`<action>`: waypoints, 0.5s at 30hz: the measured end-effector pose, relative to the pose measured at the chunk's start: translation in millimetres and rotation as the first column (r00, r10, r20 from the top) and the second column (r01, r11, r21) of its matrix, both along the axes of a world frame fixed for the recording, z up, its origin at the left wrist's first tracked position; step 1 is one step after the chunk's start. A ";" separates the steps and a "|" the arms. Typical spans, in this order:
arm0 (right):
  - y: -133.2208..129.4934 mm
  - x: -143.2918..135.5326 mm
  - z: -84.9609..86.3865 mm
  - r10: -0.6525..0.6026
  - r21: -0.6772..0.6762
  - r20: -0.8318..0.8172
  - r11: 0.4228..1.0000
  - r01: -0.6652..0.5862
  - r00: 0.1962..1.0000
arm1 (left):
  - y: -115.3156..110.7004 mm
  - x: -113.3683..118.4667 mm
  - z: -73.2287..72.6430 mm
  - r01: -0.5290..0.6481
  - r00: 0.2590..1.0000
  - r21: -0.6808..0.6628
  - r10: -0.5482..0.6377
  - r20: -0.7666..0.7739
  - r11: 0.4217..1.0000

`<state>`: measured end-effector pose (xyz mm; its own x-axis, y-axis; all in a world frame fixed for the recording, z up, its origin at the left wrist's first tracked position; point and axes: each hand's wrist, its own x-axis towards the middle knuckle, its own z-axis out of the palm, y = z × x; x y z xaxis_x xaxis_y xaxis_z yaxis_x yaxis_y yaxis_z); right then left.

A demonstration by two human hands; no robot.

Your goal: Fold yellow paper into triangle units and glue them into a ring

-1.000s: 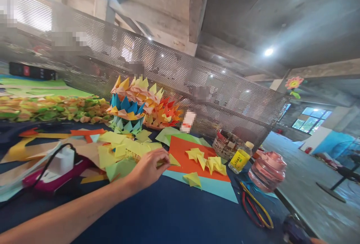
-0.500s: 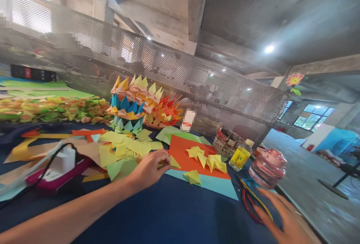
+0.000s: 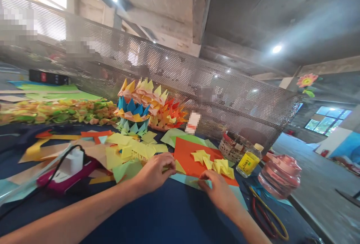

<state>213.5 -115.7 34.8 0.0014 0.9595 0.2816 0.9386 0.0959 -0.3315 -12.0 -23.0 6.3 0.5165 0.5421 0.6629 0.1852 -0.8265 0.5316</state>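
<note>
Yellow paper [image 3: 179, 167], sharp-tipped, pinched in left hand [image 3: 156, 172], right hand [image 3: 216, 188] apart, grip unclear

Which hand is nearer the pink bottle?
Right. The right hand is left of the pink bottle, at the blue sheet; the left hand is farther left, pinching yellow folded paper.

Held paper [image 3: 180, 167] pale yellow; folded pieces [image 3: 222, 167] brighter yellow. Upper sheet [image 3: 184, 152] orange, lower sheet [image 3: 242, 195] light blue. Cloth [image 3: 157, 214] dark blue. Label [image 3: 249, 163] yellow. Jug [image 3: 278, 178] see-through pink. Power strip [image 3: 63, 179] magenta and white. Spiky stack [image 3: 150, 103] banded yellow, peach, blue, orange-red. Screen [image 3: 168, 62] grey, dotted with holes.
</note>
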 end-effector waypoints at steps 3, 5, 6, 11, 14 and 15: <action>-6.4 -6.7 1.2 -0.045 0.075 -0.044 0.996 0.048 0.998 | -1.8 0.2 -1.2 0.026 1.000 0.056 -0.026 -0.004 0.998; -8.9 -11.2 2.4 -0.030 0.111 -0.103 0.993 0.042 0.994 | -2.6 1.0 -3.2 0.034 0.999 0.051 -0.033 -0.030 0.998; -9.4 -13.4 2.8 -0.010 0.133 -0.143 0.991 0.029 0.990 | -3.0 1.4 -4.2 0.037 0.998 0.033 -0.035 -0.048 0.999; -10.3 -23.0 0.6 0.088 0.161 -0.309 0.986 -0.039 0.947 | -6.7 3.3 -5.9 0.061 0.987 -0.075 -0.072 -0.141 0.995; -12.1 -27.7 -1.8 0.102 0.115 -0.333 0.991 -0.067 0.937 | -10.5 4.1 -4.2 0.064 0.982 -0.110 -0.082 -0.168 0.992; -12.8 -29.0 -2.5 0.103 0.103 -0.332 0.992 -0.072 0.938 | -11.8 4.4 -3.5 0.061 0.982 -0.119 -0.081 -0.173 0.991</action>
<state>184.5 -128.5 32.4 0.0278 0.9316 0.3625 0.7606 0.2156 -0.6124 -7.6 -34.8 2.8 0.6601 0.5657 0.4942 0.2277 -0.7776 0.5861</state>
